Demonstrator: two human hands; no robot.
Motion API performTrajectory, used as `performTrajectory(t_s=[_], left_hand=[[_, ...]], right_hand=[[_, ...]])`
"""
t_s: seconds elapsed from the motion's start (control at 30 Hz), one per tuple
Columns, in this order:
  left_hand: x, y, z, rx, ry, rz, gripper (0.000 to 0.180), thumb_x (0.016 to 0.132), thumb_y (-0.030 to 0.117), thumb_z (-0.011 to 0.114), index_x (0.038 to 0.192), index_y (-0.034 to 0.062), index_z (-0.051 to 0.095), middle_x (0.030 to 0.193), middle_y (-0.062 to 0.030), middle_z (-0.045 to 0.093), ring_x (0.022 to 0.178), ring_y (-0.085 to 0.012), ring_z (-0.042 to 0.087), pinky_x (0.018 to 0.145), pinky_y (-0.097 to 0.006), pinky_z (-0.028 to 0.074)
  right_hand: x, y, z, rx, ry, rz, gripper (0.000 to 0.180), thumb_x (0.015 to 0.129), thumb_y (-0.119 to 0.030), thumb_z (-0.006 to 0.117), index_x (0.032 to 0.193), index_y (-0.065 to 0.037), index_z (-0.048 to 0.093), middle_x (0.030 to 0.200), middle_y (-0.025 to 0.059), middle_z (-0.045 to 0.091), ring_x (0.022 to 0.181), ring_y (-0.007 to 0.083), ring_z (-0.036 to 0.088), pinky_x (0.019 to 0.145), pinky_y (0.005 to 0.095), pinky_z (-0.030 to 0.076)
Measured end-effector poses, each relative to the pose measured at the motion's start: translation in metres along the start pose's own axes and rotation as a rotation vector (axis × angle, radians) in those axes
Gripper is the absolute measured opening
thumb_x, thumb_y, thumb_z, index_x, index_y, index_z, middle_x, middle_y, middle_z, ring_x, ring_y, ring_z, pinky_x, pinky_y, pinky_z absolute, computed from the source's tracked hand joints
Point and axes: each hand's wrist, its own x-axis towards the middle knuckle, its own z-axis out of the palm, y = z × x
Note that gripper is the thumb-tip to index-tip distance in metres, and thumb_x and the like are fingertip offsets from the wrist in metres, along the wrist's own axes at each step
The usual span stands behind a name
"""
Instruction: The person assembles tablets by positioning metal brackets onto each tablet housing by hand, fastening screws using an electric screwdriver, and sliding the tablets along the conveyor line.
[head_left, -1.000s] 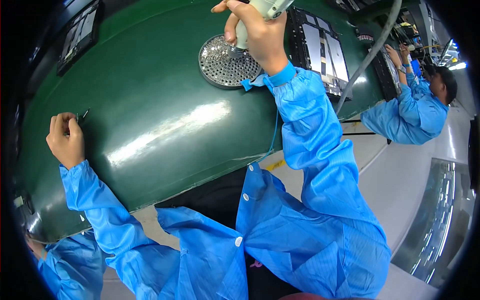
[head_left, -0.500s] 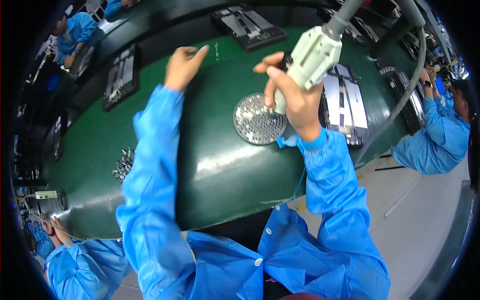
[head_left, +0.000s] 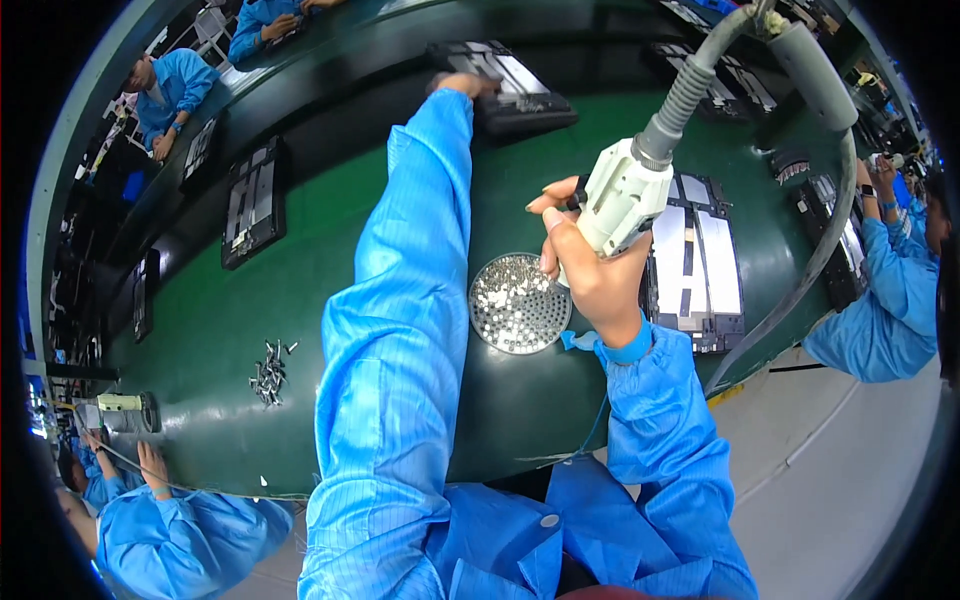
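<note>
A pale green-white electric screwdriver (head_left: 628, 197) is in my right hand (head_left: 600, 275), whose fingers wrap round its lower body. Below its tip lies a round perforated tray (head_left: 520, 305) filled with many tiny shiny parts, probably screws. My left arm is stretched far forward. At its end my left hand (head_left: 462, 84), smeared by motion, is at the left edge of a black device with silver panels (head_left: 530, 95); whether it grips the edge cannot be seen. Beside my right hand, a similar opened device (head_left: 695, 265) with silver panels lies on the green table.
A small heap of metal screws or pins (head_left: 270, 373) lies left of my left arm. Another opened device (head_left: 255, 200) lies at the left. A grey cable (head_left: 825, 235) hangs at the right from a thick arm. Co-workers in blue sit left (head_left: 190, 540) and right (head_left: 870, 300).
My left hand has moved forward and right, from above bare table to the far device. The right hand still holds the screwdriver near the tray. The view has shifted a little.
</note>
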Motion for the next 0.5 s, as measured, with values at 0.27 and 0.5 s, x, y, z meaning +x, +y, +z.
performTrajectory(t_s=[0.27, 0.5], left_hand=[[-0.119, 0.034, -0.085, -0.472, 0.099, 0.231, 0.043, 0.091, 0.016, 0.071, 0.123, -0.0093, 0.058, 0.112, -0.0204, 0.068, 0.096, -0.0286, 0.068, 0.08, -0.044, 0.056], [-0.355, -0.07, -0.242, -0.738, 0.122, 0.188, 0.075, 0.098, 0.006, 0.061, 0.16, 0.003, 0.02, 0.134, -0.0161, 0.061, 0.109, -0.022, 0.066, 0.093, -0.034, 0.054]], right_hand=[[0.002, 0.012, -0.024, -0.004, 0.067, -0.014, 0.018, 0.09, -0.003, 0.067, 0.105, 0.005, 0.062, 0.086, 0.0099, 0.07, 0.057, 0.01, 0.062, 0.05, 0.0244, 0.051], [-0.006, 0.009, -0.009, 0.015, 0.007, -0.02, 0.017, 0.09, -0.004, 0.066, 0.104, 0.006, 0.063, 0.086, 0.0105, 0.071, 0.055, 0.0109, 0.062, 0.046, 0.0249, 0.049]])
